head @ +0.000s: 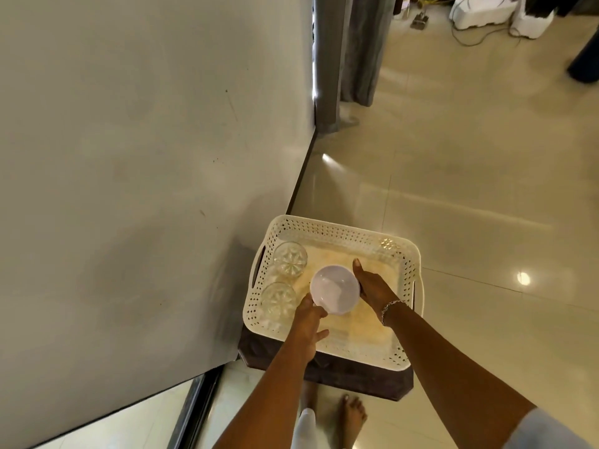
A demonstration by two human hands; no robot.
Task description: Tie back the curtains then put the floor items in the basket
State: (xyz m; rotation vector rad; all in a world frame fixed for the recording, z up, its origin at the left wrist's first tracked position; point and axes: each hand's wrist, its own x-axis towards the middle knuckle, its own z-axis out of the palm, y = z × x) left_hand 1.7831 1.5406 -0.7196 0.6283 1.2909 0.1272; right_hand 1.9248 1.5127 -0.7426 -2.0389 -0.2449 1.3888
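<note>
Stage: basket loading, judged well advanced. The curtain (353, 50) hangs gathered by the wall; a tie-back cannot be confirmed. The basket (340, 226), set on a dark stool (356, 374), holds two glasses (290, 257) against its left wall. The bowl (335, 288) is over the basket's middle, not yet released. The left hand (309, 319) pinches its near rim, thumb on top. The right hand (372, 286) cups the opposite side, its fingers hidden.
</note>
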